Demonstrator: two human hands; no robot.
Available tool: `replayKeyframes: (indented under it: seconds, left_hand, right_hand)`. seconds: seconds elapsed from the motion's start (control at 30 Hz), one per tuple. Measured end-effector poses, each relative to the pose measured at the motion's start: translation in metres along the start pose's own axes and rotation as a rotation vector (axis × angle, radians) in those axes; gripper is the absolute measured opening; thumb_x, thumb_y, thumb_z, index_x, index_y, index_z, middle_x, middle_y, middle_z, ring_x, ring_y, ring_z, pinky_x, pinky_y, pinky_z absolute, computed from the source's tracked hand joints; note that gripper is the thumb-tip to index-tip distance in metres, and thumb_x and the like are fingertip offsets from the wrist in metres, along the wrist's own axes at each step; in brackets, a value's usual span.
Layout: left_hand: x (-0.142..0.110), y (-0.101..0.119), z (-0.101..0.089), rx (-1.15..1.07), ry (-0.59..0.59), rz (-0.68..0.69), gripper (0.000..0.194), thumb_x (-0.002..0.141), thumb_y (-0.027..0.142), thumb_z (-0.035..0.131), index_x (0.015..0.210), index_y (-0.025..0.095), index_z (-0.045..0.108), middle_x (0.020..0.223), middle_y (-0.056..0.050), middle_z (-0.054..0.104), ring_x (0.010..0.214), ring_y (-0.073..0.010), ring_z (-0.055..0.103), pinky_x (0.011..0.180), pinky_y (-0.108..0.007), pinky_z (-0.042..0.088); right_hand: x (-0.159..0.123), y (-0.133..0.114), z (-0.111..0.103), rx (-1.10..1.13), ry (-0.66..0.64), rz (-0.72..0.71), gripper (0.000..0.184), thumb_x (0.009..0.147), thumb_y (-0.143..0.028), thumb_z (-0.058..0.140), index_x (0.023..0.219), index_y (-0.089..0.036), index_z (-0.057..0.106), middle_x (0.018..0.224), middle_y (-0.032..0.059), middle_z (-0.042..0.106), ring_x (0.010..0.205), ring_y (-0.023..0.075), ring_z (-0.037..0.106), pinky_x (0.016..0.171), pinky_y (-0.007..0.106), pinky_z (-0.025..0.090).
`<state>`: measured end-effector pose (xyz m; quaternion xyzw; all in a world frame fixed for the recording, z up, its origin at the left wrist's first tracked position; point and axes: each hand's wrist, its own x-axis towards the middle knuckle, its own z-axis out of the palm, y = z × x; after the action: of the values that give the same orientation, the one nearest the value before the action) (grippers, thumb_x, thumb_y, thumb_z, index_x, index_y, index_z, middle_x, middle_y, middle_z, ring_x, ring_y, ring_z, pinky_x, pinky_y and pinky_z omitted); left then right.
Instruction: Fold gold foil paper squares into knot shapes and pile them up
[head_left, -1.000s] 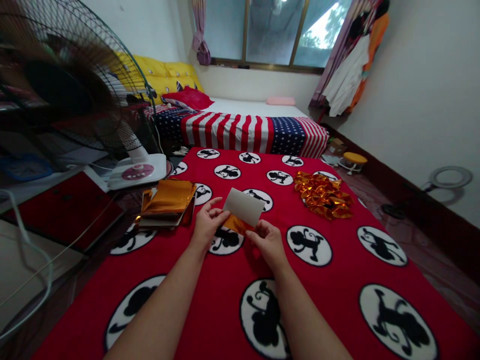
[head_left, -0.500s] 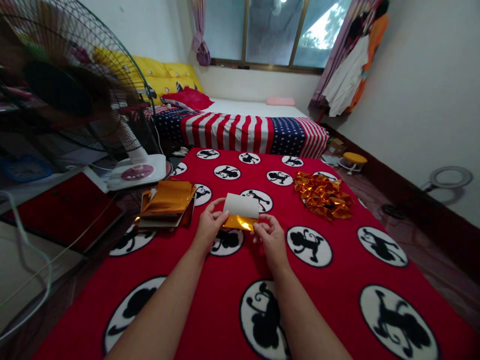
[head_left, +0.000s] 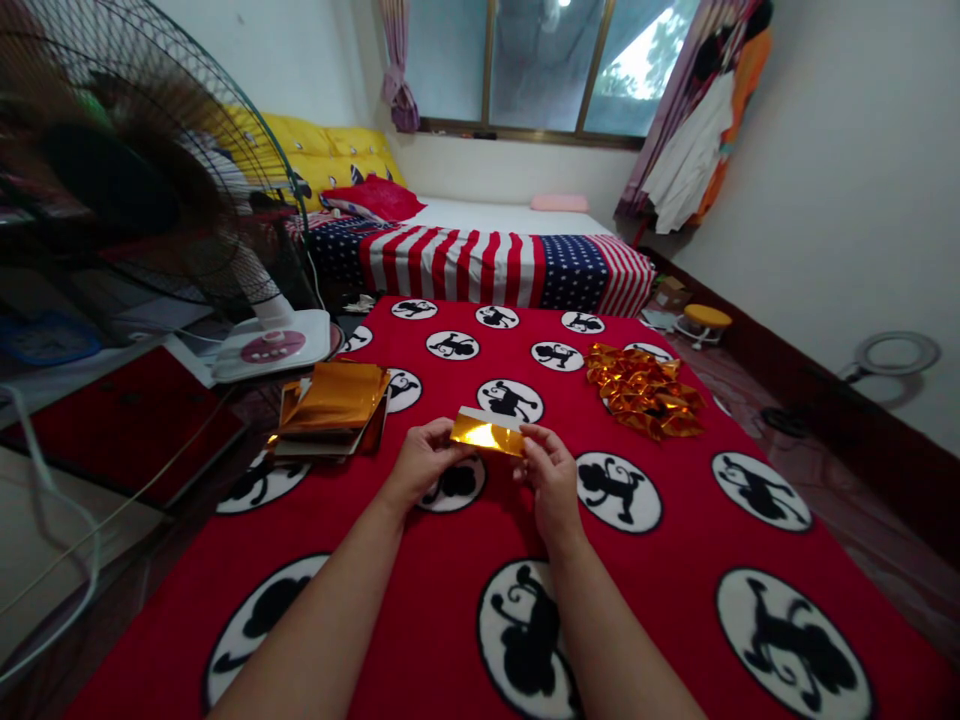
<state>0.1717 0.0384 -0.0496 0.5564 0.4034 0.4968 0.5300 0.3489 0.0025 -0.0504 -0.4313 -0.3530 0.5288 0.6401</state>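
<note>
A sheet of gold foil paper [head_left: 487, 434], folded into a narrow strip, is held above the red cloth [head_left: 420, 600]. My left hand [head_left: 426, 458] pinches its left end, and my right hand [head_left: 547, 468] grips the right end. The shiny gold side faces me, with a thin pale edge showing along the top. To the left lies a stack of gold foil sheets [head_left: 341, 400]. Farther off on the right is a heap of folded gold foil pieces [head_left: 645, 390].
The cloth has white circles with black monkey figures. A standing fan [head_left: 274, 345] is at the left, beside a dark red board [head_left: 135, 430]. Beyond the cloth is a bed [head_left: 487, 262] under a window. A yellow stool [head_left: 706, 316] and a ring-shaped lamp [head_left: 896, 354] are at the right.
The paper's pale upper part has come down out of sight, leaving a narrow gold strip. Both hands still hold its ends, and the left fingers have shifted lower.
</note>
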Motion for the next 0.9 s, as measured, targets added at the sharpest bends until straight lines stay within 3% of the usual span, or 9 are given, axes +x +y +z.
replayKeyframes:
  seconds: [0.1,0.2,0.27,0.33,0.47,0.63,0.8,0.9]
  left_hand:
    - [0.003,-0.003,-0.004,0.122,0.116,0.114,0.025,0.074,0.036,0.072,0.087,0.015,0.076,0.093,-0.006,0.065,0.091,-0.0176,0.062,0.081,-0.027,0.049]
    - [0.007,-0.004,-0.008,0.107,0.277,0.166,0.023,0.072,0.037,0.073,0.080,0.016,0.076,0.115,-0.008,0.058,0.106,-0.0186,0.057,0.086,-0.024,0.048]
    - [0.008,-0.003,-0.009,0.023,0.343,0.142,0.027,0.070,0.040,0.075,0.079,0.015,0.075,0.118,-0.008,0.059,0.107,-0.0188,0.058,0.084,-0.023,0.048]
    - [0.007,0.000,-0.008,-0.110,0.368,0.055,0.034,0.067,0.044,0.077,0.083,0.014,0.075,0.105,-0.008,0.066,0.094,-0.0176,0.063,0.077,-0.023,0.050]
    - [0.005,0.005,-0.003,-0.291,0.355,-0.074,0.040,0.064,0.044,0.080,0.087,0.012,0.072,0.074,-0.003,0.070,0.067,-0.0155,0.065,0.065,-0.025,0.052]
    - [0.004,0.004,0.003,-0.237,0.287,-0.080,0.049,0.059,0.039,0.082,0.096,0.011,0.066,0.078,-0.004,0.073,0.069,-0.0169,0.068,0.066,-0.025,0.052]
    - [0.000,0.005,0.012,-0.120,0.280,-0.082,0.081,0.062,0.033,0.080,0.133,0.015,0.044,0.067,0.001,0.070,0.058,-0.0154,0.066,0.054,-0.021,0.049]
    - [0.000,0.007,0.015,-0.119,0.236,-0.048,0.069,0.066,0.031,0.075,0.129,0.017,0.052,0.075,-0.001,0.072,0.063,-0.0148,0.067,0.057,-0.020,0.049]
  right_hand:
    - [0.000,0.000,-0.001,0.036,0.015,-0.073,0.033,0.083,-0.046,0.058,0.106,-0.022,0.058,0.071,-0.0036,0.057,0.049,0.0066,0.048,0.045,0.018,0.038]
    - [0.002,0.002,-0.003,-0.045,0.111,-0.158,0.035,0.083,-0.047,0.058,0.109,-0.024,0.060,0.088,-0.0006,0.061,0.061,0.0078,0.053,0.049,0.018,0.041]
    - [0.003,0.003,-0.005,-0.111,0.132,-0.177,0.036,0.082,-0.048,0.060,0.109,-0.024,0.062,0.099,0.0014,0.063,0.071,0.0104,0.057,0.056,0.020,0.045]
    - [0.004,0.005,-0.005,-0.136,0.112,-0.199,0.035,0.083,-0.047,0.060,0.107,-0.023,0.064,0.105,0.0026,0.065,0.084,0.0142,0.060,0.066,0.024,0.048]
    - [0.003,0.004,-0.003,-0.074,0.023,-0.204,0.030,0.086,-0.046,0.059,0.104,-0.022,0.065,0.095,0.0032,0.070,0.090,0.0173,0.063,0.080,0.030,0.048]
    - [0.002,0.003,0.000,0.004,-0.018,-0.126,0.036,0.080,-0.044,0.066,0.110,-0.023,0.059,0.088,0.0020,0.069,0.078,0.0155,0.064,0.072,0.029,0.051]
    - [0.003,0.005,0.001,-0.067,-0.019,-0.129,0.048,0.071,-0.034,0.075,0.116,-0.026,0.057,0.088,-0.0010,0.068,0.081,0.0162,0.065,0.071,0.026,0.052]
    - [0.003,0.005,0.000,-0.070,-0.051,-0.129,0.034,0.073,-0.031,0.072,0.105,-0.025,0.064,0.093,0.0011,0.071,0.087,0.0187,0.066,0.076,0.029,0.052]
